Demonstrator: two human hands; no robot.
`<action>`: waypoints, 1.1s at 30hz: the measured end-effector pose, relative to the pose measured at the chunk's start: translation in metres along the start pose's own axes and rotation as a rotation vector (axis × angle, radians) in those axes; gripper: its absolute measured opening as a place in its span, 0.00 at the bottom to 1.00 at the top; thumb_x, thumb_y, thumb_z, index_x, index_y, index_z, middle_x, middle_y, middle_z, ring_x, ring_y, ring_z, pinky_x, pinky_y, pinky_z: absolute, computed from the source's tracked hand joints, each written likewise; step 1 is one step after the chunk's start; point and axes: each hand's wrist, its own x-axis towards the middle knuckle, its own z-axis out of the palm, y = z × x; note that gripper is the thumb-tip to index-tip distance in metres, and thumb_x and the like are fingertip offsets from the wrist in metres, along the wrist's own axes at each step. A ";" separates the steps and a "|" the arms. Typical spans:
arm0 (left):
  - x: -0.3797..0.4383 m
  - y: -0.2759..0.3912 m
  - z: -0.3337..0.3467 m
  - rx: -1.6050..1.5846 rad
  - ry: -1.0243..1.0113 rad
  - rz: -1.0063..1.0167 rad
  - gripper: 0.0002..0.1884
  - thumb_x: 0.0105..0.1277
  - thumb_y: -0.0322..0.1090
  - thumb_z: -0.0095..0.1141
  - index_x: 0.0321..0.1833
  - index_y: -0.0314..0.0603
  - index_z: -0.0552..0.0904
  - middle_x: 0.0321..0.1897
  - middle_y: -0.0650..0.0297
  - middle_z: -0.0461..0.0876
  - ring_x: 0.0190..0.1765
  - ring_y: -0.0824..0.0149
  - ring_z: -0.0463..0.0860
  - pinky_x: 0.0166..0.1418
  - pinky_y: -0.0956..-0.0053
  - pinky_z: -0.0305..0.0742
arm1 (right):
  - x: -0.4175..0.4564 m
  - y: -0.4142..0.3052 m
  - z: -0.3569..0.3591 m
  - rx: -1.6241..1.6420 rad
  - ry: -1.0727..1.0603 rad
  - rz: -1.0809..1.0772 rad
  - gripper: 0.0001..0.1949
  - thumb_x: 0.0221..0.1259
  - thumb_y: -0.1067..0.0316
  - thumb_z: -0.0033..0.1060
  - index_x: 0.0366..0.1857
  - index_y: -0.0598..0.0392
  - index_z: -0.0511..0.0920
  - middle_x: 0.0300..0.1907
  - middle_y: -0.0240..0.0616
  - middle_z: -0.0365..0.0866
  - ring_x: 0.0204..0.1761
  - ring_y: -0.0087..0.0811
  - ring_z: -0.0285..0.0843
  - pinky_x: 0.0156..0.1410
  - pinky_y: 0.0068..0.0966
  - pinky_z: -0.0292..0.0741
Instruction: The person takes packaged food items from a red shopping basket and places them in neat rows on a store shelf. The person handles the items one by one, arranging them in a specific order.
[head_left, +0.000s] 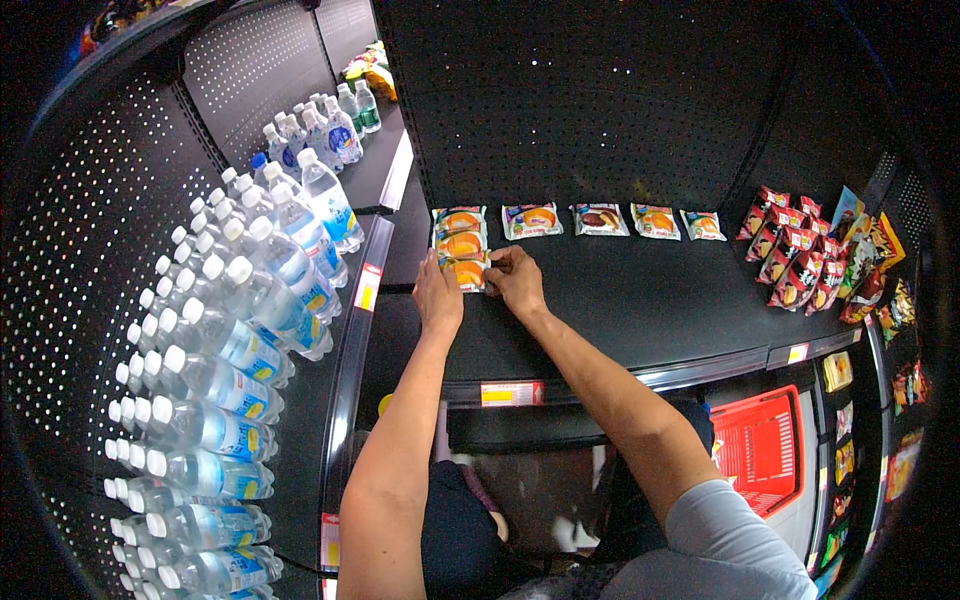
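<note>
Both my hands are at a short column of packaged round cakes (460, 244) on a black store shelf (585, 322). My left hand (438, 294) touches the left side of the nearest package (470, 274), and my right hand (516, 280) has its fingers bent at that package's right edge. Its far edge meets the package behind it. To the right, several single packages stand apart in a row along the perforated back panel: an orange-pictured one (532, 220), a dark-pictured one (601, 220), another orange-pictured one (656, 222) and a smaller one (703, 226).
Rows of clear plastic bottles with white caps (225, 431) fill the shelf on the left. Red snack bags (797, 274) are clustered at the right. The shelf's front edge carries a price tag (512, 394). A red plastic basket (761, 450) is below at the right.
</note>
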 end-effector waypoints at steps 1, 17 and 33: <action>0.000 -0.002 -0.001 -0.009 -0.001 -0.002 0.26 0.77 0.37 0.42 0.74 0.29 0.65 0.71 0.41 0.69 0.75 0.44 0.67 0.76 0.50 0.60 | -0.002 -0.004 0.000 -0.023 -0.001 -0.008 0.13 0.60 0.78 0.67 0.48 0.65 0.77 0.38 0.41 0.85 0.36 0.26 0.85 0.35 0.24 0.83; 0.001 0.004 -0.014 -0.116 0.027 -0.010 0.25 0.74 0.32 0.44 0.73 0.28 0.67 0.70 0.40 0.70 0.73 0.44 0.69 0.77 0.55 0.62 | 0.008 0.014 -0.010 -0.058 -0.002 0.018 0.12 0.64 0.77 0.63 0.50 0.64 0.76 0.43 0.42 0.84 0.42 0.29 0.85 0.39 0.28 0.86; -0.022 0.001 -0.042 -0.002 0.049 0.086 0.11 0.67 0.31 0.58 0.49 0.36 0.84 0.46 0.52 0.86 0.51 0.46 0.83 0.57 0.55 0.77 | -0.031 -0.003 -0.029 -0.143 -0.196 -0.119 0.17 0.67 0.72 0.60 0.58 0.60 0.81 0.43 0.47 0.88 0.38 0.31 0.85 0.47 0.28 0.80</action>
